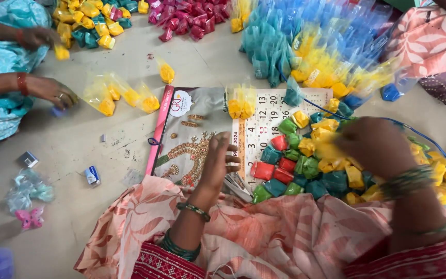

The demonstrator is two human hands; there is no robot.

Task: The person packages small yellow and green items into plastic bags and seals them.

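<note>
Yellow, green, red and teal powder packets (305, 165) lie heaped on the wall calendar (202, 139) spread before us on the floor. Our right hand (375, 147) is down in the heap among the yellow packets; motion blur hides its fingers, so we cannot tell whether it grips one or merely rakes through them. Our left hand (218, 160) hovers over the calendar's jewellery picture, just beside the heap, fingers loosely curled and holding nothing. Clear pouches with yellow filling (241, 103) rest on the calendar's top edge, and a mound of blue and yellow pouches (316, 51) rises beyond. At far left, another person's hands (47, 67) work at their own pouches. We judge the loose heap could spill onto the floor if our right hand sweeps too wide, mixing colours.
</note>
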